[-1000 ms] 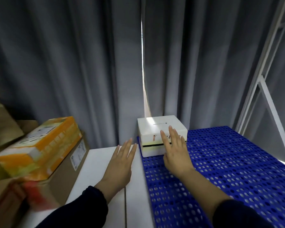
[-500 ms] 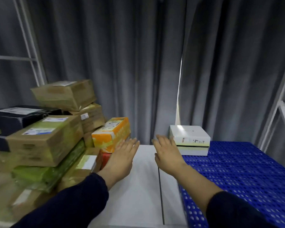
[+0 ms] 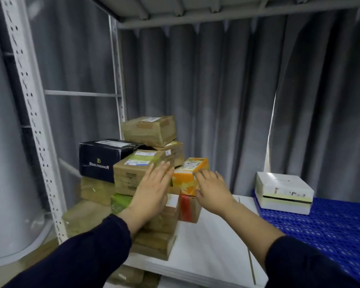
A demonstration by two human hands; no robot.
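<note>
Grey curtains [image 3: 216,90] close off the back and sides, with a thin bright gap where two panels meet. White shelf uprights [image 3: 29,104] stand at the left and a metal shelf [image 3: 216,7] runs overhead. Below, a white surface [image 3: 206,242] meets a blue perforated mat [image 3: 320,235] on the right, where a white box [image 3: 283,190] sits against the curtain. Cardboard parcels crowd the left edge, a black box [image 3: 98,161] among them. The orange box [image 3: 185,179] rests on that pile's right side. The left hand [image 3: 154,190] is flat, fingers straight, just left of it; the right hand [image 3: 213,190], loosely spread and holding nothing, has its fingertips at the box's near right corner. Bare surface lies between the pile and the mat.
</note>
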